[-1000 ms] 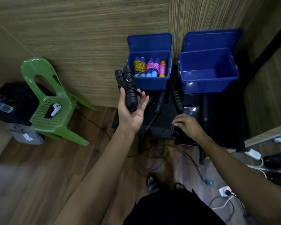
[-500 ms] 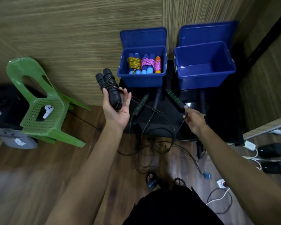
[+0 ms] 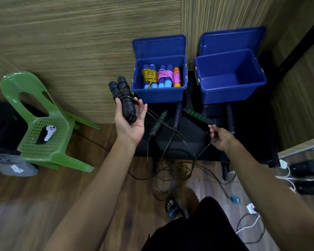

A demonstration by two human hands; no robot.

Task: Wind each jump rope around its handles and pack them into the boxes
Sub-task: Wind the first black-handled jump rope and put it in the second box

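My left hand point(image 3: 130, 122) holds a pair of black jump rope handles point(image 3: 124, 98) upright, with black cord wound around them. The loose cord runs from the handles to my right hand point(image 3: 220, 137), which pinches it above the black table point(image 3: 181, 140). Two green-striped handles point(image 3: 159, 122) point(image 3: 198, 115) and two dark handles point(image 3: 177, 115) point(image 3: 229, 116) lie on the table. The left blue box point(image 3: 159, 95) holds several wound ropes with yellow and pink cord. The right blue box point(image 3: 232, 91) holds nothing.
Tangled black cords point(image 3: 172, 171) hang off the table's front edge down to the wooden floor. A green plastic chair point(image 3: 42, 127) with a white controller point(image 3: 49, 132) stands at the left. Power strips and cables point(image 3: 252, 209) lie at the lower right. My sandalled foot point(image 3: 173, 208) is under the table.
My right hand has lifted off the table and moved right, pulling the cord taut. My left hand with the wound handles has shifted slightly left.
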